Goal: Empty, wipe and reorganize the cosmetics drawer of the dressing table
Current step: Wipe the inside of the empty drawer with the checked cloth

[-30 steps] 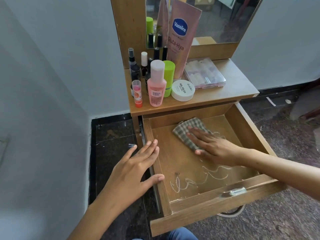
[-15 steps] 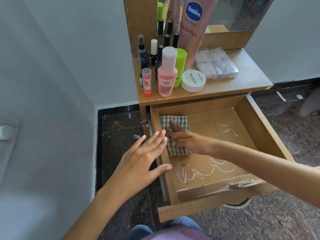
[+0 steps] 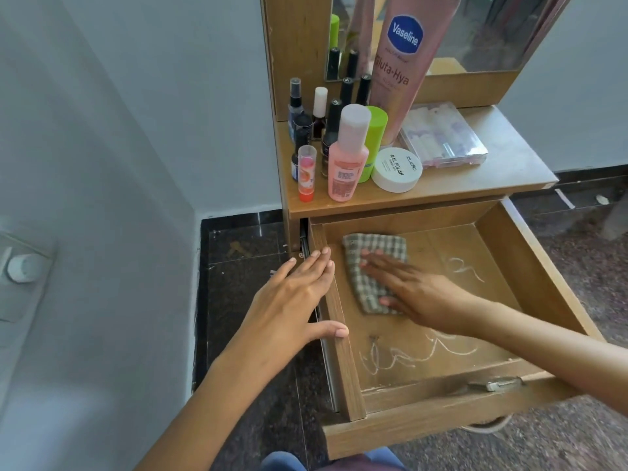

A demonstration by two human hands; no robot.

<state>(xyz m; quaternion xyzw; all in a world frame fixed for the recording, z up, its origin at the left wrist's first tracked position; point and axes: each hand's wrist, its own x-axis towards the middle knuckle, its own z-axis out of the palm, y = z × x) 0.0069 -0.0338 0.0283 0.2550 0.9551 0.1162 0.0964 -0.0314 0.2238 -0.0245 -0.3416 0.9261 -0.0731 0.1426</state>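
Since half a second ago the checked cloth (image 3: 373, 266) sits a little further right on the drawer floor, and the right hand (image 3: 413, 290) on it has shifted the same way, away from the left wall.

At far left a white wall switch (image 3: 23, 268) shows on the grey wall. The left hand (image 3: 295, 297) lies flat and apart, fingers straight, on the left wall of the open drawer (image 3: 343, 368), its thumb over the top edge. Just right of it the right hand presses the cloth down with straight, spread fingers, nothing clamped in its grip. The cloth lies in the far left part of the drawer. White streaks (image 3: 418, 355) mark the near floor of the drawer, and another squiggle (image 3: 464, 268) lies further right.

Above, on the table (image 3: 509, 171), stand small dark bottles (image 3: 302, 127), an orange lip balm (image 3: 306, 173), a pink bottle (image 3: 348, 154), a green tube (image 3: 373, 141), a white nail polish remover tub (image 3: 397, 169), a tall Vaseline tube (image 3: 401, 69) against the mirror (image 3: 492, 32), and a clear plastic case (image 3: 441, 136) at right.
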